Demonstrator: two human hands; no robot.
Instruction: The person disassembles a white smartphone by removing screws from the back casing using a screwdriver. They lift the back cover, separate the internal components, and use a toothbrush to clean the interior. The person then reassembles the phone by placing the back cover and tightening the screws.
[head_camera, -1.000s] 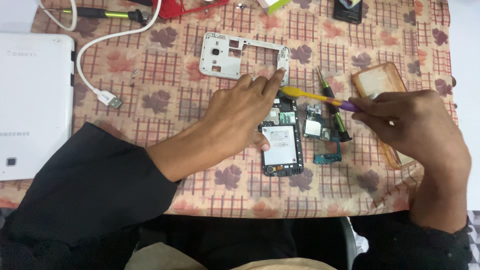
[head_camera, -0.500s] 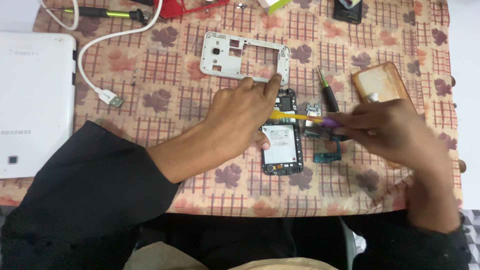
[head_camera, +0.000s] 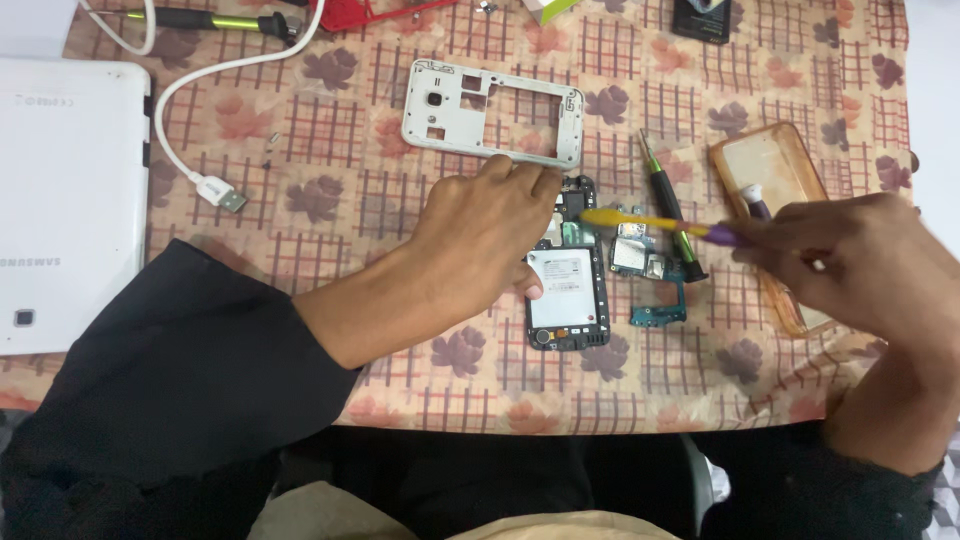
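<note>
While the left hand (head_camera: 480, 235) presses the opened phone (head_camera: 567, 290) at centre, the right hand (head_camera: 860, 265) pinches a yellow tool (head_camera: 650, 222); white frame (head_camera: 492, 112) and circuit board (head_camera: 648, 270) are already removed.

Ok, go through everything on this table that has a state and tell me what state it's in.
opened phone: back off, flat, held by left hand
white frame: detached, flat
circuit board: out, beside phone
yellow tool: gripped by right hand
white cable: unplugged
clear case: empty
</note>
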